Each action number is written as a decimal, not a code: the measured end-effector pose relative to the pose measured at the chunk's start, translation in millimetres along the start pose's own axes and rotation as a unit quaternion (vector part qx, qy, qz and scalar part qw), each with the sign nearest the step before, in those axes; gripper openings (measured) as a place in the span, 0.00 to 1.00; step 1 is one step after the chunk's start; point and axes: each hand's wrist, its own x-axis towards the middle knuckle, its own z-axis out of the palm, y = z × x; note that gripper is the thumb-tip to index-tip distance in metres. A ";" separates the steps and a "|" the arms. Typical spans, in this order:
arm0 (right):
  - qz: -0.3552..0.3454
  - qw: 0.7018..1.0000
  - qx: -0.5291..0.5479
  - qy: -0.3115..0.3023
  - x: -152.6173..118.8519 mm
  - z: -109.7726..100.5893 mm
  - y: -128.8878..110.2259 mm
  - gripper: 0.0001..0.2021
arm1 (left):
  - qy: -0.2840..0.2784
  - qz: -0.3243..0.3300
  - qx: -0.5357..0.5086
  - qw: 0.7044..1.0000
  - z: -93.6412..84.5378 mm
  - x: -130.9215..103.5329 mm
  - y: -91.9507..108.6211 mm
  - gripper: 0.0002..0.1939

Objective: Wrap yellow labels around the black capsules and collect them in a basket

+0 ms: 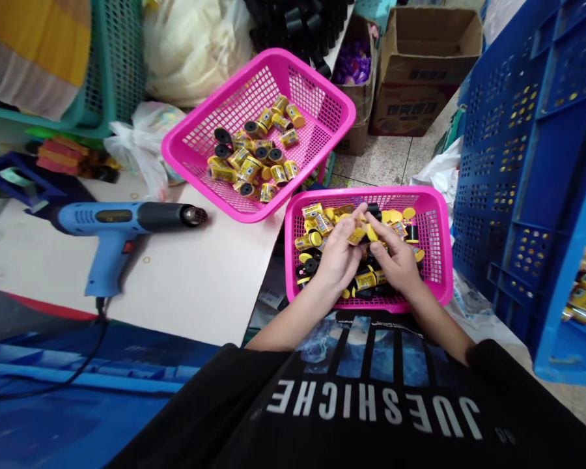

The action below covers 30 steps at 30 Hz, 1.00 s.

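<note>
Above the near pink basket (368, 306), my left hand (339, 257) is closed around a small canister (356, 236) with a yellow printed label. My right hand (398, 260) pinches a yellow cap (372, 232) at the right end of that canister; whether the cap is seated on it I cannot tell. Below both hands, the basket holds many loose pieces: black canister bodies (411, 234), yellow caps (409, 213) and labelled yellow canisters (308, 240). My wrists and fingers hide part of this pile.
A second pink basket (185, 146) with capped canisters stands tilted on the table edge. On the white table (195, 273) lies a blue heat gun (107, 221), its cord hanging over the front. A tall blue crate (502, 163) stands at right; cardboard boxes (410, 98) sit behind.
</note>
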 end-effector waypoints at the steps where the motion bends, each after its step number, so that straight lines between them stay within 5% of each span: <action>1: -0.007 1.000 -0.002 0.005 -1.0 4.9 0.7 0.18 | 0.008 -0.001 -0.016 1.000 1.0 -1.0 -0.6 0.10; 7: 0.032 0.997 0.063 -0.011 4.7 5.9 8.1 0.19 | 0.028 0.012 -0.008 1.000 -4.6 -4.0 -4.5 0.10; 12: 0.013 0.999 0.030 -0.025 0.3 12.6 -7.9 0.15 | 0.054 0.057 0.082 0.994 -4.3 2.0 -8.2 0.17; 19: 0.009 1.000 -0.005 0.022 -14.0 27.6 -12.2 0.15 | 0.092 0.092 0.100 0.986 -5.7 0.3 -12.3 0.17; 24: -0.092 0.993 -0.069 0.006 -16.4 26.6 -6.9 0.12 | 0.017 -0.018 0.065 0.998 8.1 -11.4 -22.9 0.19; 27: -0.070 0.993 0.052 0.082 -17.6 25.4 -10.2 0.20 | 0.006 0.009 0.071 0.997 10.0 -14.7 -17.4 0.19; 30: 0.017 0.971 0.214 0.109 -18.6 15.1 -17.0 0.25 | 0.073 0.119 0.103 0.985 -6.9 -11.3 0.4 0.19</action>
